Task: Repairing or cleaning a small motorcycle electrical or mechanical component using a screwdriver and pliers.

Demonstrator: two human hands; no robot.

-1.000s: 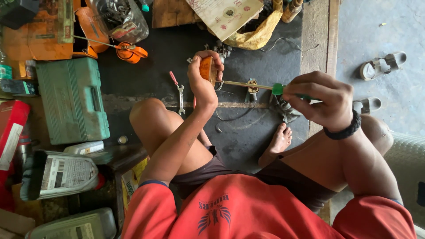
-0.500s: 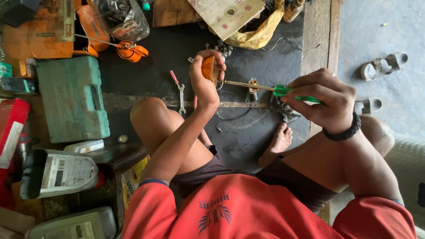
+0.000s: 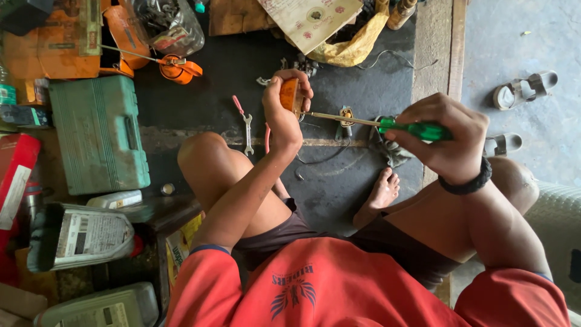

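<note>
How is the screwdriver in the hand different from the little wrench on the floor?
The screwdriver has a green handle and a long thin shaft; the wrench is plain grey metal, short and flat. The screwdriver is gripped in the right hand, lying crosswise with its tip at the orange part in the left hand; the wrench lies untouched on the dark floor. Both are hand tools.

A floor-level repair workshop: green tool case [image 3: 100, 136], spanner [image 3: 247, 130], oil cans [image 3: 82, 235], scattered parts.
</note>
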